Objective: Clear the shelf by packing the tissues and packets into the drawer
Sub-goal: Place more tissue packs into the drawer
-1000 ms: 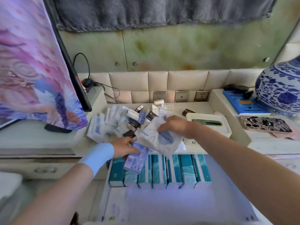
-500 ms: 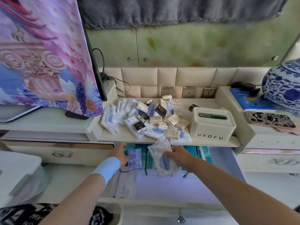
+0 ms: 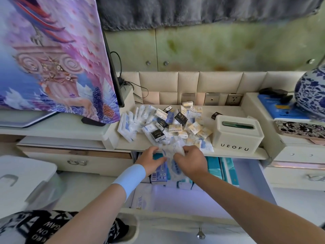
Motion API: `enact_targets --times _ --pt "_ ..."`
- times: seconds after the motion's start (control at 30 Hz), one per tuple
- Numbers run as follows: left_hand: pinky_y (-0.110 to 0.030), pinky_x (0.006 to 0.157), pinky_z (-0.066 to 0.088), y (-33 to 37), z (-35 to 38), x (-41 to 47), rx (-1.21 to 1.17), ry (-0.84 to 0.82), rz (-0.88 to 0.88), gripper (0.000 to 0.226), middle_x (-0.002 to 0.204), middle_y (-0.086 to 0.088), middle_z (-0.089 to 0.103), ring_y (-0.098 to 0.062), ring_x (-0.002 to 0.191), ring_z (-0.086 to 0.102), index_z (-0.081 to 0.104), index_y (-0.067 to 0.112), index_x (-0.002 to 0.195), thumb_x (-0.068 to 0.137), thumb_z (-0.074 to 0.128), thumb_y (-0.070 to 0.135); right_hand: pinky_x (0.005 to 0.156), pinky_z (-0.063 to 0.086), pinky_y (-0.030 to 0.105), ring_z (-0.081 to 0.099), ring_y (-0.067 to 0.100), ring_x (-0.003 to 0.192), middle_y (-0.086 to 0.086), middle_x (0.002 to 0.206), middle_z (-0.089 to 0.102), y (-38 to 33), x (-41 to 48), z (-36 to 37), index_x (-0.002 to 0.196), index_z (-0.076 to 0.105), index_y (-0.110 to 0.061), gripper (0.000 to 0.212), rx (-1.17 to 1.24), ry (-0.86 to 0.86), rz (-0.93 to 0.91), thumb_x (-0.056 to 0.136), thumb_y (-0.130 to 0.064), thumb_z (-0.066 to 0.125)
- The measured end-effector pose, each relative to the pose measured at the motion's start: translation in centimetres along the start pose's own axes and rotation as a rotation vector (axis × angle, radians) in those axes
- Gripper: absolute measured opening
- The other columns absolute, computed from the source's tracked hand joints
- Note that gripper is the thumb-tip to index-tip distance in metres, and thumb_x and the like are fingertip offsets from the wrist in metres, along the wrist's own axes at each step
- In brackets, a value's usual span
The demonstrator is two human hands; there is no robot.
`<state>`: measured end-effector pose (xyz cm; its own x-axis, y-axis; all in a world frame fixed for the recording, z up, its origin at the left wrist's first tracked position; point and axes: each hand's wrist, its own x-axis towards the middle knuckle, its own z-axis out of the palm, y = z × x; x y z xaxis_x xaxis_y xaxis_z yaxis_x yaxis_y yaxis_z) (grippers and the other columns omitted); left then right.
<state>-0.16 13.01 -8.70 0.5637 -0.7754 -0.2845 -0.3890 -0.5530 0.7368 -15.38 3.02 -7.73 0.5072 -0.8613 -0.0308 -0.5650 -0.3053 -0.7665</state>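
A heap of small tissue packs and packets (image 3: 175, 127), white, cream and black, covers the middle of the shelf (image 3: 235, 154). Below it the drawer (image 3: 202, 196) stands pulled out, with teal boxes (image 3: 213, 168) lined along its back. A blue packet (image 3: 159, 175) and a white tissue pack (image 3: 175, 172) lie on those boxes. My left hand (image 3: 151, 159) and my right hand (image 3: 190, 162) meet at the shelf's front edge. Both grip white tissue packets (image 3: 173, 149) at the near side of the heap.
A cream tissue box marked UEOFU (image 3: 235, 136) stands at the right of the shelf. A large screen (image 3: 52, 59) rises at the left, a blue-and-white vase (image 3: 313, 92) and a blue book (image 3: 284, 110) sit at the right. A white bin lid (image 3: 22, 180) lies lower left.
Both hands dropped with a blue packet and a white tissue pack into the drawer and let go. They have come back up to the shelf edge and taken hold of more packets.
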Motion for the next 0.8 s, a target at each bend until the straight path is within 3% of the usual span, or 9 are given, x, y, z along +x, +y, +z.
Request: enact_targets --times 0.1,0.13,0.2,0.27,0.37,0.47,0.6,0.73,0.8 --pt "-0.04 0.093 0.054 0.4 -1.0 -0.5 -0.295 0.03 -0.05 0.083 0.127 -0.002 0.057 -0.023 0.112 0.06 0.036 0.037 0.14 0.07 0.076 0.057 0.056 0.044 0.026 0.06 0.014 0.069 -0.003 0.077 0.064 -1.5 -0.2 -0.1 0.069 0.066 -0.022 0.024 0.09 -0.074 -0.134 0.078 -0.044 0.066" --pt "-0.041 0.086 0.057 0.4 -1.6 -0.7 -0.374 0.044 -0.062 0.079 0.122 -0.005 0.059 -0.024 0.108 0.063 0.039 0.036 0.137 0.07 0.08 0.05 0.061 0.043 0.026 0.059 0.012 0.073 -0.003 0.082 0.062 -1.9 -0.3 0.0 0.069 0.067 -0.027 0.028 0.132 -0.118 -0.159 0.078 -0.053 0.065" --pt "-0.038 0.075 0.06 0.2 -2.8 -1.4 -0.513 0.041 -0.094 0.056 0.115 -0.011 0.064 -0.026 0.101 0.067 0.049 0.021 0.128 0.081 0.079 0.023 0.065 0.049 0.032 0.062 0.014 0.07 0.0 0.074 0.063 -2.6 -0.5 0.2 0.069 0.067 -0.023 0.046 0.275 -0.196 -0.135 0.08 -0.066 0.058" --pt "-0.04 0.074 0.059 -0.6 -4.5 -2.2 -0.524 0.014 -0.124 0.037 0.114 -0.014 0.068 -0.028 0.098 0.068 0.057 0.013 0.119 0.086 0.073 0.012 0.074 0.056 0.035 0.068 0.016 0.077 -0.003 0.076 0.071 -3.3 -0.6 0.6 0.077 0.072 -0.023 0.038 0.385 -0.253 -0.033 0.09 -0.056 0.058" --pt "-0.044 0.081 0.056 -2.3 -7.2 -3.0 -0.43 0.018 -0.143 0.022 0.112 -0.015 0.07 -0.031 0.1 0.068 0.064 0.011 0.111 0.09 0.068 0.013 0.063 0.048 0.014 0.06 0.007 0.074 -0.008 0.088 0.069 -3.9 -1.0 1.5 0.096 0.073 -0.023 0.01 0.4 -0.315 0.06 0.094 -0.025 0.063" --pt "-0.034 0.072 0.054 -3.7 -9.7 -3.8 -0.438 0.106 -0.193 0.017 0.107 -0.013 0.068 -0.028 0.09 0.065 0.062 0.011 0.11 0.093 0.062 0.009 0.051 0.041 0.019 0.052 0.015 0.064 0.002 0.086 0.065 -3.8 -1.8 3.2 0.093 0.073 -0.02 0.021 0.28 -0.411 0.115 0.093 -0.01 0.056" --pt "-0.035 0.075 0.053 -5.8 -11.0 -4.1 -0.452 0.221 -0.226 0.013 0.105 -0.012 0.068 -0.028 0.091 0.065 0.062 0.012 0.108 0.095 0.06 0.009 0.052 0.045 0.027 0.055 0.02 0.067 -0.001 0.09 0.057 -4.0 -3.6 5.7 0.102 0.06 -0.021 0.029 0.227 -0.518 0.057 0.086 0.002 0.053" --pt "-0.036 0.082 0.054 -7.0 -10.7 -3.5 -0.404 0.249 -0.224 0.012 0.107 -0.007 0.07 -0.026 0.095 0.067 0.063 0.017 0.105 0.093 0.062 0.015 0.072 0.057 0.039 0.064 0.023 0.09 0.006 0.107 0.057 -3.9 -5.2 8.6 0.132 0.033 -0.037 0.064 0.248 -0.582 -0.004 0.087 0.002 0.055" --pt "-0.038 0.086 0.054 -7.1 -10.5 -3.1 -0.385 0.253 -0.229 0.016 0.109 -0.007 0.069 -0.026 0.098 0.066 0.062 0.015 0.108 0.092 0.064 0.016 0.075 0.057 0.04 0.062 0.024 0.094 0.007 0.114 0.055 -3.2 -5.5 10.1 0.139 0.027 -0.033 0.068 0.173 -0.596 0.066 0.088 -0.001 0.058"
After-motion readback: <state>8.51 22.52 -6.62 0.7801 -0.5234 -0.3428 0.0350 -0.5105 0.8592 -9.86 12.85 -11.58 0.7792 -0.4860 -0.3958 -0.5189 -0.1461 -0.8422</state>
